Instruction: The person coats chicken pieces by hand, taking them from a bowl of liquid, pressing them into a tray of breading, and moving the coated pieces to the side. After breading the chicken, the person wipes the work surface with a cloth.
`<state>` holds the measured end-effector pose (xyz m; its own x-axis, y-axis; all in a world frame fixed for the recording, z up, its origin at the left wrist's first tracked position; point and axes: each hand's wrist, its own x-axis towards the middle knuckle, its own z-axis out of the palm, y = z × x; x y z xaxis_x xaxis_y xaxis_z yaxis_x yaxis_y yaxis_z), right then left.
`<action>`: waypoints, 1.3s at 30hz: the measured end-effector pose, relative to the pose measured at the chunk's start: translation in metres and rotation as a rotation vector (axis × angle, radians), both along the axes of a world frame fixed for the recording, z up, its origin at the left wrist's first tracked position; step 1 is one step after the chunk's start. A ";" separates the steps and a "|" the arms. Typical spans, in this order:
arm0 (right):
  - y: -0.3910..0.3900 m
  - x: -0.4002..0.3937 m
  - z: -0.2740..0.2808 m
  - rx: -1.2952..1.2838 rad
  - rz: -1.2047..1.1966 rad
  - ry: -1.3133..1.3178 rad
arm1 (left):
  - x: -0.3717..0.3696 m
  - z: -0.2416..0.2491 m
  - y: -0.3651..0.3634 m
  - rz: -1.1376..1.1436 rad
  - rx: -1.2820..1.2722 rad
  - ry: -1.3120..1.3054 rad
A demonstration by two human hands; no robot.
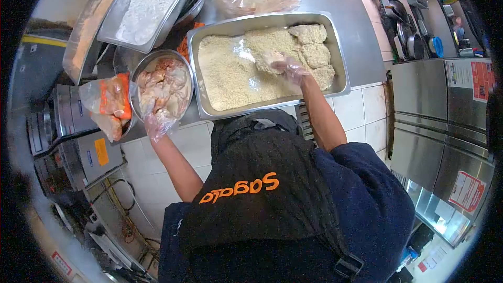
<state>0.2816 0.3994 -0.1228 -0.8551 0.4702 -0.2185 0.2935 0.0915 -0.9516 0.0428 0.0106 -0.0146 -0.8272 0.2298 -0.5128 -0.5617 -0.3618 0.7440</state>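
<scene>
As our gloved right hand [295,71] grips a coated chicken piece [269,62] in the breading tray [343,76], it points to nine o'clock.

Its long axis runs roughly nine-to-three above the crumbs [225,76], fingers hiding one end; our gloved left hand [160,124] is at the bowl of raw chicken [190,81], and we cannot tell whether it is closed. Under the tray lies a steel table [352,34], flour pan [152,5] toward eleven o'clock, steel cabinets [419,89] toward three.

A commercial kitchen — steel worktable [361,47], metal trays of breading [225,81], hanging pans [408,39]
</scene>
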 end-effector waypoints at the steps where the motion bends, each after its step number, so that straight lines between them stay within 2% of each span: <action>1: -0.002 -0.005 0.040 -0.255 -0.185 -0.196 | 0.003 0.006 -0.001 -0.035 0.004 0.009; 2: 0.004 -0.006 0.067 -0.255 -0.189 -0.194 | 0.006 0.012 -0.002 -0.071 0.007 0.019; 3: 0.010 -0.005 0.090 -0.005 -0.085 -0.260 | 0.009 0.017 -0.004 -0.143 0.011 0.034; 5: 0.042 0.010 0.063 0.390 -0.011 -0.239 | 0.006 0.011 -0.010 -0.127 -0.004 0.074; 8: 0.075 0.026 0.080 0.290 0.003 -0.334 | -0.008 -0.007 -0.025 -0.040 -0.023 0.134; 9: 0.076 0.028 0.110 0.281 0.046 -0.394 | -0.013 -0.010 -0.028 -0.012 -0.021 0.134; 12: 0.100 0.045 0.106 0.369 0.065 -0.542 | -0.020 -0.016 -0.027 0.008 -0.004 0.125; 14: 0.143 0.065 0.037 0.943 0.287 -0.563 | -0.023 -0.018 -0.025 0.012 0.006 0.112; 15: 0.140 0.065 0.040 0.650 -0.102 -0.543 | -0.023 -0.020 -0.025 0.018 0.010 0.108; 17: 0.113 0.043 0.063 0.315 -0.413 -0.484 | -0.026 -0.021 -0.029 0.028 0.019 0.098; 19: 0.075 0.017 0.119 0.834 -0.196 -0.539 | -0.029 -0.019 -0.032 0.033 0.042 0.082; 20: 0.070 0.002 0.099 0.823 -0.163 -0.503 | -0.030 -0.019 -0.032 0.023 0.060 0.069; 22: 0.054 -0.027 0.048 0.777 -0.090 -0.235 | -0.032 -0.017 -0.030 -0.007 0.093 0.028; 23: 0.033 -0.047 0.057 0.792 0.036 -0.166 | -0.031 -0.016 -0.031 -0.024 0.107 0.009; 25: -0.003 -0.089 0.024 0.640 0.183 -0.081 | -0.027 -0.014 -0.032 -0.062 0.122 -0.025; 27: -0.037 -0.128 0.000 0.796 0.278 0.126 | -0.027 -0.011 -0.036 -0.089 0.109 -0.005; 29: -0.074 -0.153 -0.006 0.969 0.302 0.223 | -0.024 -0.003 -0.039 -0.097 0.085 0.078; 33: -0.126 -0.160 0.016 0.990 0.411 0.184 | -0.013 0.036 -0.030 -0.095 -0.071 0.175; 35: -0.129 -0.142 0.007 0.997 0.632 0.286 | -0.011 0.054 -0.024 -0.096 -0.139 0.186; 36: -0.123 -0.136 0.010 0.997 0.636 0.285 | -0.012 0.060 -0.023 -0.112 -0.236 0.237; 38: -0.108 -0.122 0.017 0.979 0.962 0.126 | -0.018 0.057 -0.031 -0.126 -0.334 0.277; 39: -0.103 -0.117 0.014 0.976 0.971 0.124 | -0.030 0.048 -0.038 -0.172 -0.326 0.308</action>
<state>0.1641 0.2965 -0.1088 -0.9143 -0.4022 -0.0476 -0.3517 0.8467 -0.3992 0.0133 -0.0277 0.0337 -0.9162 0.2445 -0.3175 -0.3282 -0.0036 0.9446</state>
